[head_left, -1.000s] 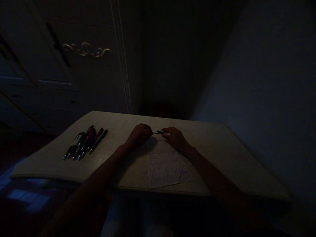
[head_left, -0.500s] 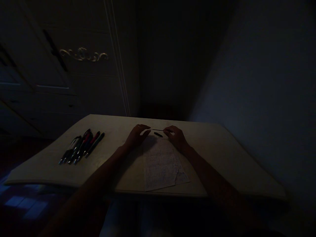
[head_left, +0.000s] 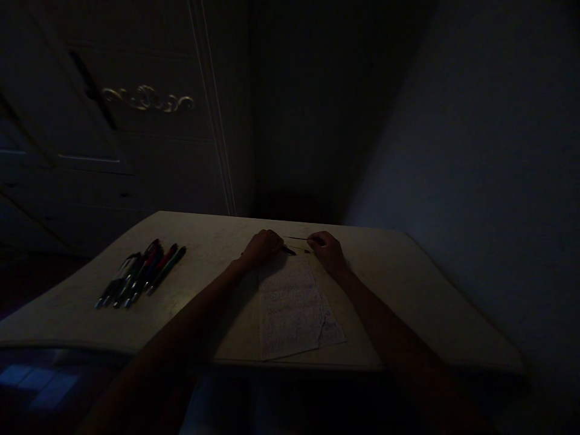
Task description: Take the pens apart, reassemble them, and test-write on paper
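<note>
Over the far middle of the table, my left hand (head_left: 261,246) is closed on a short dark pen barrel (head_left: 289,249), which sticks out to the right of its fingers. My right hand (head_left: 327,249) pinches one end of a thin, dark pen refill (head_left: 298,238) that points left toward the other hand. A small dark piece (head_left: 307,251), too dim to make out, lies beside the right fingertips. Written-on paper sheets (head_left: 290,314) lie below the hands, one overlapping another at the lower right.
Several pens (head_left: 140,272) lie in a loose pile on the left of the pale table (head_left: 408,290). Behind on the left stands a cabinet (head_left: 158,163) with ornate trim. A wall (head_left: 489,151) rises along the right. The room is very dim.
My left hand has let go of the refill's left side and closed on the dark barrel that lay below it. My right hand still holds the refill. The view has shifted slightly.
</note>
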`<state>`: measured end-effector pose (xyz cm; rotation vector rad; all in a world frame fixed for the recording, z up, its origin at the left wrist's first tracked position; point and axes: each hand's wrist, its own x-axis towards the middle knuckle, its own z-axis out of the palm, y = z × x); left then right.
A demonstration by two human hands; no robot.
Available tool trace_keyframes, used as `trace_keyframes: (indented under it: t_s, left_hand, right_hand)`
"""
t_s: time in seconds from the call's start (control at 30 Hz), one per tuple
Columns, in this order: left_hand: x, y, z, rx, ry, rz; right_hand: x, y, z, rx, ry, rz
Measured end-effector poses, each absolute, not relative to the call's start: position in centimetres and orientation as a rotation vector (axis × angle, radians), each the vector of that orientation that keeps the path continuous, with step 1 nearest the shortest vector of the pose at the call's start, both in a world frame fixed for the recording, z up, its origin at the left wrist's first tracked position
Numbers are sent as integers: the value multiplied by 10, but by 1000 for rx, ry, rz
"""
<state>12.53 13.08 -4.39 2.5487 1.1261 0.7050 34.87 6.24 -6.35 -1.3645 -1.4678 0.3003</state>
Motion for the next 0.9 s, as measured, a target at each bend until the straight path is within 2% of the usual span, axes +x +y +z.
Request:
trace_keyframes:
  t_s: [0.5, 0.9]
  left_hand:
    - [150, 125, -21, 2330, 1470, 406]
    - [160, 151, -23, 2335, 1491, 319]
  right_hand:
    - [352, 66, -69, -1397, -1443, 292]
    - [351, 65, -66, -1368, -1449, 292]
